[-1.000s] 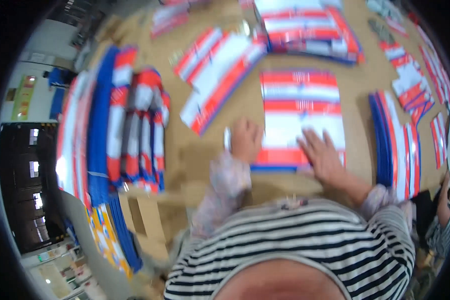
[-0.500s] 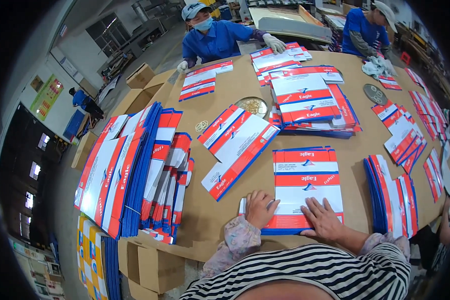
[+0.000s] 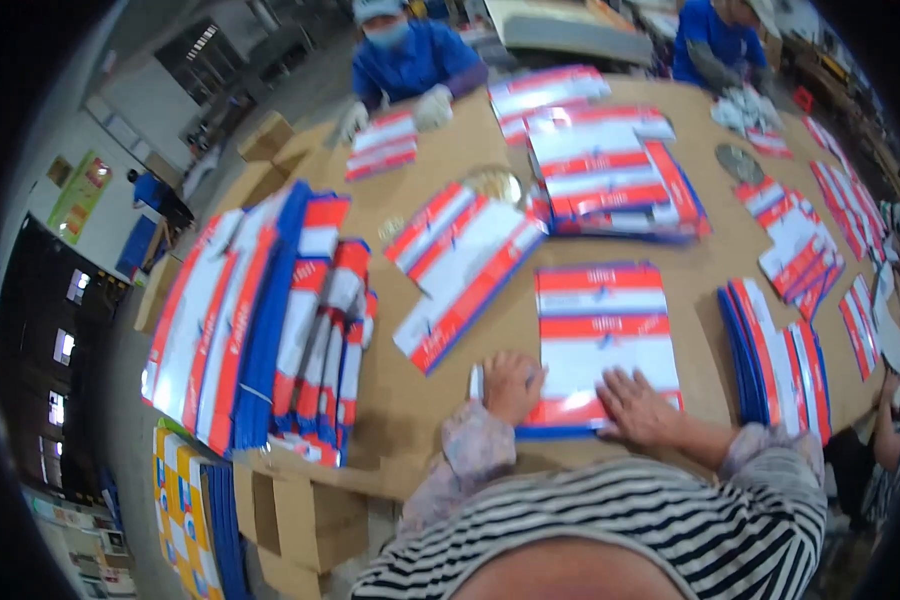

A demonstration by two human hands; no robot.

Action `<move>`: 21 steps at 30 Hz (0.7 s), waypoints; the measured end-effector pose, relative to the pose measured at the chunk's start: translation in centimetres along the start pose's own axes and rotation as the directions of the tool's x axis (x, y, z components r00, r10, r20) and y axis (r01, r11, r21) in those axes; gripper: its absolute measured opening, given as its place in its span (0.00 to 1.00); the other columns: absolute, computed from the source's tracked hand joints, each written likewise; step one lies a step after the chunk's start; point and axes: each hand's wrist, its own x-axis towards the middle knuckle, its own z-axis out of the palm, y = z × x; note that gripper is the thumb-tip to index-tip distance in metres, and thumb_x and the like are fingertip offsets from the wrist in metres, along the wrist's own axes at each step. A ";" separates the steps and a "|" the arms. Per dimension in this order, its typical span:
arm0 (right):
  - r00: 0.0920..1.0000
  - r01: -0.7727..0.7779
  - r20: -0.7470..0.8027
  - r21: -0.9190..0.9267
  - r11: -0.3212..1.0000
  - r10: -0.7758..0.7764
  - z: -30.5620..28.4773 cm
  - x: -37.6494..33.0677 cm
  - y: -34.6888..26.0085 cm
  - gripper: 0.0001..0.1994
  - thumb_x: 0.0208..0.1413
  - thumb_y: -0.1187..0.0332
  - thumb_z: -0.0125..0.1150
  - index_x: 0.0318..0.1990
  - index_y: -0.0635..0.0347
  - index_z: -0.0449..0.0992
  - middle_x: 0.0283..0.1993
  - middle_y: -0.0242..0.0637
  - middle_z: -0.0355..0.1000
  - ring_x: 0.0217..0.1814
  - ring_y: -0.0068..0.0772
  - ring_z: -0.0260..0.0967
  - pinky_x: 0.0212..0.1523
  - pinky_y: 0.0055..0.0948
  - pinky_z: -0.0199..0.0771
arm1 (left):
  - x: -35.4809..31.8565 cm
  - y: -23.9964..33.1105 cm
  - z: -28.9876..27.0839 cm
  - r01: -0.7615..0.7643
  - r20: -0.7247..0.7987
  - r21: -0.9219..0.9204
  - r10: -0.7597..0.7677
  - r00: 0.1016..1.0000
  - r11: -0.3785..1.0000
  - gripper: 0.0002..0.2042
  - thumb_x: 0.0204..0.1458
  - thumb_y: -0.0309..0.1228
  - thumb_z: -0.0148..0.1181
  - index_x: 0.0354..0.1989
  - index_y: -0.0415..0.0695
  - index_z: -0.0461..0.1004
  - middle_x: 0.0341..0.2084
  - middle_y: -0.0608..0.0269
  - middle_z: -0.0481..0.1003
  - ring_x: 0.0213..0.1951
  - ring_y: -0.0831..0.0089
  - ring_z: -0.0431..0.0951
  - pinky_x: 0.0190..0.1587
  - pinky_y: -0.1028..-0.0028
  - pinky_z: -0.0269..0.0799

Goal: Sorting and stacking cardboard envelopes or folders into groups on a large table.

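Note:
A flat-folded cardboard carton point(image 3: 610, 352), printed in red, white and blue, lies on the table in front of me. My left hand point(image 3: 513, 388) presses on its lower left edge, fingers bent and thumb apart; a white bit of card shows just left of it. Across the carton's lower right part rests my right hand point(image 3: 642, 408), palm down with fingers spread. Up and to the left, a second flat carton point(image 3: 470, 265) lies slanted, its outline stepped. The picture is blurred by motion.
Tall stacks of flat cartons point(image 3: 240, 330) stand at the left, smaller ones point(image 3: 778, 360) at the right, and a pile point(image 3: 605, 180) lies beyond. A round dish point(image 3: 495, 186) sits behind the slanted carton. Two co-workers in blue work across the brown table point(image 3: 400, 420).
The whole view has shifted, so the table sits higher. My hands stay on the same carton. The co-worker at the far left has brought both gloved hands to a small carton piece.

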 end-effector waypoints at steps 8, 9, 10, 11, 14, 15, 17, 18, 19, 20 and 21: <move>0.989 0.075 -0.106 -0.250 0.965 -0.105 0.1 0.6 0.2 0.27 0.58 0.64 0.46 0.62 0.70 0.56 0.63 0.61 0.55 0.65 0.60 0.54 0.61 0.55 0.56 | 2.3 0.1 -1.7 0.011 0.018 -0.144 -0.009 1.000 0.990 0.12 0.57 0.35 0.49 0.26 0.42 0.72 0.26 0.53 0.72 0.35 0.54 0.70 0.39 0.60 0.60; 0.989 0.069 -0.114 -0.243 0.968 -0.099 -0.3 1.0 0.0 0.26 0.56 0.69 0.45 0.62 0.69 0.56 0.63 0.59 0.56 0.65 0.57 0.56 0.61 0.52 0.57 | 2.3 -0.1 -1.8 0.036 0.035 -0.147 -0.032 0.999 0.988 0.12 0.57 0.35 0.49 0.26 0.42 0.72 0.26 0.53 0.72 0.35 0.54 0.70 0.39 0.60 0.60; 0.998 0.033 -0.037 -0.224 0.974 -0.043 -0.3 1.2 0.0 0.28 0.56 0.68 0.46 0.65 0.65 0.52 0.66 0.56 0.51 0.68 0.56 0.51 0.64 0.52 0.53 | 2.4 -0.2 -1.7 0.035 0.041 -0.177 -0.028 0.999 0.984 0.13 0.57 0.35 0.49 0.25 0.41 0.72 0.26 0.54 0.71 0.34 0.54 0.70 0.39 0.61 0.61; 0.999 -0.003 0.038 -0.210 0.978 0.011 -0.2 1.3 -0.1 0.31 0.56 0.66 0.48 0.67 0.62 0.49 0.69 0.53 0.47 0.71 0.54 0.46 0.67 0.52 0.48 | 2.4 -0.5 -1.6 0.032 0.042 -0.205 -0.024 0.999 0.978 0.13 0.58 0.35 0.49 0.25 0.41 0.71 0.25 0.54 0.71 0.34 0.54 0.70 0.39 0.62 0.61; 0.987 0.032 -0.147 -0.209 0.977 -0.064 0.6 1.2 0.2 0.26 0.55 0.71 0.45 0.63 0.66 0.57 0.64 0.55 0.56 0.65 0.55 0.55 0.61 0.50 0.57 | 2.3 -0.6 -1.5 0.054 0.038 -0.237 -0.047 0.998 0.970 0.13 0.57 0.35 0.50 0.24 0.40 0.70 0.24 0.54 0.71 0.33 0.54 0.71 0.38 0.61 0.61; 0.986 0.033 -0.152 -0.220 0.975 -0.068 0.6 1.2 0.3 0.26 0.55 0.71 0.45 0.63 0.66 0.57 0.64 0.55 0.56 0.65 0.55 0.55 0.61 0.50 0.57 | 2.7 -0.6 -1.5 0.053 0.016 -0.258 -0.050 0.999 0.965 0.13 0.56 0.35 0.51 0.22 0.40 0.70 0.24 0.54 0.71 0.33 0.54 0.71 0.37 0.60 0.60; 0.989 0.033 -0.135 -0.165 0.986 -0.056 0.2 0.9 0.0 0.26 0.55 0.71 0.45 0.63 0.65 0.57 0.65 0.55 0.55 0.66 0.56 0.54 0.62 0.51 0.55 | 1.9 -0.3 -1.3 0.071 0.020 -0.301 -0.068 0.997 0.951 0.13 0.55 0.34 0.52 0.21 0.40 0.70 0.23 0.54 0.70 0.32 0.54 0.71 0.36 0.59 0.60; 0.991 0.014 -0.134 -0.095 0.995 -0.026 0.1 0.7 -0.1 0.26 0.54 0.72 0.45 0.62 0.65 0.58 0.65 0.56 0.55 0.66 0.56 0.53 0.63 0.52 0.53 | 2.1 -0.5 -1.1 0.079 0.028 -0.345 -0.074 0.997 0.935 0.13 0.55 0.34 0.53 0.21 0.40 0.70 0.23 0.53 0.70 0.31 0.54 0.71 0.35 0.59 0.60; 0.992 0.001 -0.127 -0.099 0.995 -0.014 0.4 0.5 -0.1 0.26 0.54 0.72 0.46 0.62 0.65 0.58 0.65 0.56 0.54 0.67 0.57 0.53 0.63 0.54 0.52 | 2.2 -0.4 -0.9 0.057 0.018 -0.326 -0.054 0.998 0.944 0.13 0.54 0.34 0.54 0.20 0.40 0.70 0.22 0.53 0.70 0.30 0.54 0.70 0.34 0.59 0.60; 0.992 0.008 -0.122 -0.060 0.998 -0.015 0.4 0.5 0.0 0.27 0.53 0.71 0.47 0.63 0.65 0.57 0.65 0.57 0.54 0.67 0.57 0.52 0.63 0.55 0.51 | 2.1 -0.4 -1.0 0.028 0.003 -0.304 -0.028 1.000 0.952 0.13 0.53 0.34 0.55 0.20 0.41 0.70 0.21 0.53 0.70 0.30 0.54 0.70 0.34 0.58 0.60; 0.994 0.005 -0.107 -0.055 0.998 -0.011 0.0 0.2 -0.1 0.28 0.53 0.68 0.49 0.63 0.65 0.57 0.65 0.57 0.54 0.68 0.57 0.51 0.64 0.55 0.51 | 2.1 -0.3 -0.9 0.032 0.022 -0.276 -0.027 0.999 0.961 0.13 0.53 0.34 0.55 0.20 0.41 0.70 0.21 0.53 0.69 0.29 0.54 0.70 0.34 0.58 0.60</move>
